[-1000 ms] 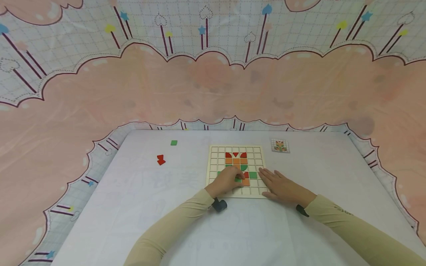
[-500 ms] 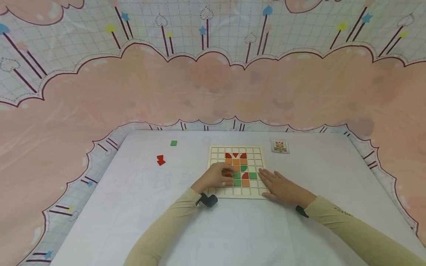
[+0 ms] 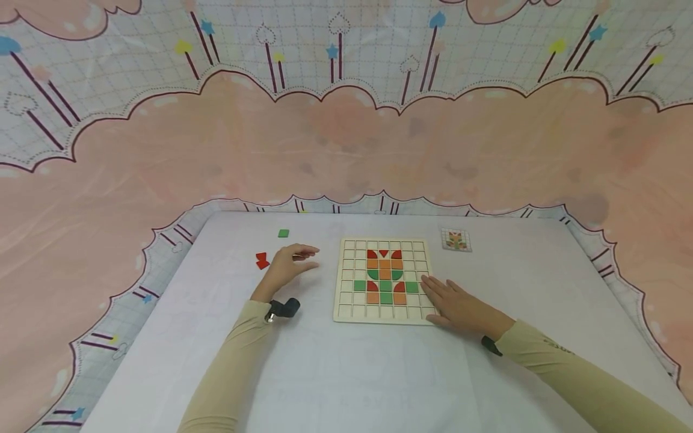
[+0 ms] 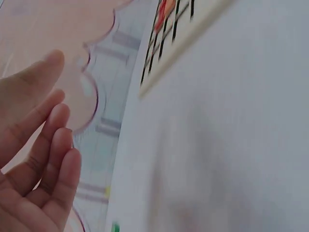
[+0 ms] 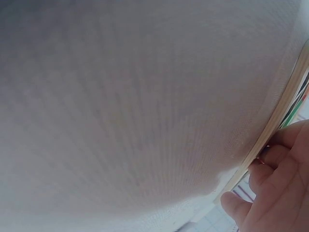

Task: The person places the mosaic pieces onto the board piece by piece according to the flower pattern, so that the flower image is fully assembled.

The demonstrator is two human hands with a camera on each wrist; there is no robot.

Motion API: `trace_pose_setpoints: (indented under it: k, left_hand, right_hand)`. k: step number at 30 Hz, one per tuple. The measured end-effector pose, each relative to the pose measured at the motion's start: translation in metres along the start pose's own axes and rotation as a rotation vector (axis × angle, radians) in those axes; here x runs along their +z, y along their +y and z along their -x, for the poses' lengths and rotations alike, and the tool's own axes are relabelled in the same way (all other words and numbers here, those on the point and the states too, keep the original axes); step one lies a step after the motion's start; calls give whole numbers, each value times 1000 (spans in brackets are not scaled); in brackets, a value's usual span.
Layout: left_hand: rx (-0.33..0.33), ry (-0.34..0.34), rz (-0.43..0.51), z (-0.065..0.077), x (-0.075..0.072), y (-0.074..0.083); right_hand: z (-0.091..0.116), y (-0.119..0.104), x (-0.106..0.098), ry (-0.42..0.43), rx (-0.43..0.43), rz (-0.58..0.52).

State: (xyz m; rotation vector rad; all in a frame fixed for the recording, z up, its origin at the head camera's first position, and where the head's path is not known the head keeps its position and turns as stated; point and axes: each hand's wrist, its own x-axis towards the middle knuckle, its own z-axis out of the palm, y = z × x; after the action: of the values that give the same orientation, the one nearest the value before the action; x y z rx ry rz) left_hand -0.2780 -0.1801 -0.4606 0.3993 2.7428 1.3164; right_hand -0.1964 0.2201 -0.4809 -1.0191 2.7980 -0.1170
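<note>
A square wooden grid board (image 3: 349, 311) lies on the table, with red, orange and green tiles set in its middle cells. To the board's left, my left hand (image 3: 287, 267) hovers over the table with loosely bent fingers and nothing between them; the left wrist view shows its thumb apart from the fingertips. Close by that hand lie two red pieces (image 3: 262, 260) that touch each other, and farther back a green square tile (image 3: 284, 233). My right hand (image 3: 462, 305) rests with extended fingers on the right edge of the board.
Behind the board on the right lies a small pattern card (image 3: 456, 239) showing a coloured figure on a grid. White cloth covers the table (image 3: 346, 367). A patterned pink and white curtain (image 3: 346, 150) hangs at the table's back and sides.
My left hand has moved from over the board leftward to beside the red pieces. The board's tiles it covered now show. My right hand has stayed at the board's edge.
</note>
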Motion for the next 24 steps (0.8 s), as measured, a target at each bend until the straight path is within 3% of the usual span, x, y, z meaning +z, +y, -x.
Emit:
trace_pose_setpoints:
  k: [5,11,17,24]
  left_hand:
    - [-39,87,-37,5,-34,-29]
    - [-140,107,-149,16,-59,-52]
    - [-245,87,-209,23,-66,-66]
    - [-268,85,-255,27,-63,-70]
  right_hand:
    - [0,0,0,-3,-1,7]
    - [1,-1,-2,5,-4,-3]
    - [0,0,0,-14,10,9]
    - [-1,2,2,-24,14,8]
